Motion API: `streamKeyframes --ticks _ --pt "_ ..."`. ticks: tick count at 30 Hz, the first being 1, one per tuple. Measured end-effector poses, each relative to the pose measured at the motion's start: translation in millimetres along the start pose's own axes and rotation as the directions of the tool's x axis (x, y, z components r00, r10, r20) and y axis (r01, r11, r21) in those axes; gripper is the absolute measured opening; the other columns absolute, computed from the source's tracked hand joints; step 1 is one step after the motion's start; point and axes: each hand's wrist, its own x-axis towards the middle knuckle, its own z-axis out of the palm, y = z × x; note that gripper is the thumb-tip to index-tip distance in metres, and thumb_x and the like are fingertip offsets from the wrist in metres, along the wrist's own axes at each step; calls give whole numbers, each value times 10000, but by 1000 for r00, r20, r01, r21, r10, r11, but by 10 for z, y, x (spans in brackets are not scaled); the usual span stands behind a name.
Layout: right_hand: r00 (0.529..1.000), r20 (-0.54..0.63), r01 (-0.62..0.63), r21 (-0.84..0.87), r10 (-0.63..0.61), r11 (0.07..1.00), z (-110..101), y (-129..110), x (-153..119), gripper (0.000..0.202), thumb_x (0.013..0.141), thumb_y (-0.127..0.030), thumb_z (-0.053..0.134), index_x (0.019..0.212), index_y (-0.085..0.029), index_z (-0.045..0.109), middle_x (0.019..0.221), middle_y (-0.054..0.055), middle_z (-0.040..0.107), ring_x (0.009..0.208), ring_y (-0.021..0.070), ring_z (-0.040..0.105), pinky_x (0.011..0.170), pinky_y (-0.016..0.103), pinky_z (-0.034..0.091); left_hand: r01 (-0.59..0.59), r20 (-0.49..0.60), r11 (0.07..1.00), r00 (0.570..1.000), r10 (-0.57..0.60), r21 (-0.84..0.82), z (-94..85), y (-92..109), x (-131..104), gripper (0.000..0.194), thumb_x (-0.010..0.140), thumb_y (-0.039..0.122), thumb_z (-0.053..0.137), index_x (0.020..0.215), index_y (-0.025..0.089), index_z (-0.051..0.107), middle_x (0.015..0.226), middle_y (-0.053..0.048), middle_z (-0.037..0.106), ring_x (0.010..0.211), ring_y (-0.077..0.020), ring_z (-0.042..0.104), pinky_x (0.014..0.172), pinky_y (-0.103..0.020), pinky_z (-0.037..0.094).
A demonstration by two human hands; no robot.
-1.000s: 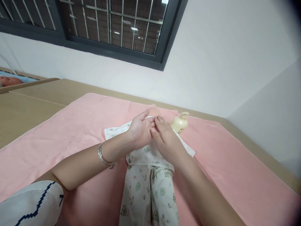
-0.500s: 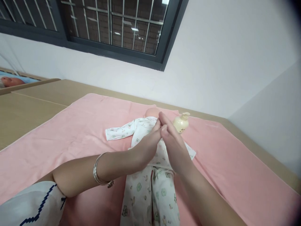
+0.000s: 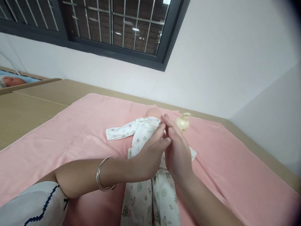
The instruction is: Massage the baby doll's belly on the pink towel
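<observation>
My left hand [image 3: 150, 153] and my right hand [image 3: 177, 153] meet palm to palm, fingers stretched out and fingertips touching. No object shows between them, though the inner palms are hidden. Below them a baby doll [image 3: 141, 135] in white printed top and trousers lies on a pink blanket [image 3: 89, 125]. Its bald head points away from me, and my hands cover part of its chest and one sleeve. Just beyond my right hand stands a cream pump bottle [image 3: 182, 122], its lower part hidden. A silver bangle [image 3: 100, 177] circles my left wrist.
The blanket covers much of a wooden table [image 3: 35, 106] that meets a white wall [image 3: 199, 62]. Above is a dark-framed window [image 3: 162, 59] with bars. At the far left, another doll [image 3: 14, 81] lies in a wooden-edged crib or tray.
My hands have slid against each other and come slightly lower, with the left thumb now crossing towards the right palm. The doll and bottle stay where they were.
</observation>
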Motion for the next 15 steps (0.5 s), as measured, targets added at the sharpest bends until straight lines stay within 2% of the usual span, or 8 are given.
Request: streamKeyframes --ticks 2,5,9,12,15 --pt "1000 22 -8 57 6 998 22 -34 -38 471 993 -484 382 1423 -330 500 1589 -40 354 1497 232 258 1207 476 321 -16 -6 998 1000 16 53 -29 -11 13 541 911 226 509 1439 339 479 1567 68 395 1545 -253 94 1261 -416 172" --pt "999 39 -41 112 36 993 32 -84 -69 477 988 -450 426 1450 -336 460 1587 -37 357 1492 220 273 1215 470 315 8 -42 999 999 -6 37 -85 -41 30 613 884 240 561 1472 355 431 1605 83 320 1546 -261 64 1263 -423 161" --pt "997 62 -60 119 53 991 24 -117 -85 507 987 -439 440 1482 -336 405 1601 -36 329 1499 228 254 1215 476 316 -34 -56 999 998 33 -9 -159 -87 89 604 856 231 599 1435 357 484 1595 97 335 1545 -251 29 1266 -407 145" --pt "993 112 -54 146 38 988 43 -146 -127 509 993 -447 430 1492 -358 384 1600 -51 328 1494 235 266 1202 481 341 -52 -126 998 990 55 26 -216 -92 173 493 931 342 524 1424 352 498 1581 91 365 1545 -233 50 1266 -399 129" --pt "980 199 -54 241 5 969 96 -184 -207 507 999 -475 427 1495 -381 373 1602 -66 320 1495 233 265 1215 485 317 -35 -185 990 981 60 133 -249 -59 219 511 969 455 445 1472 370 423 1585 76 364 1542 -231 21 1265 -416 139"
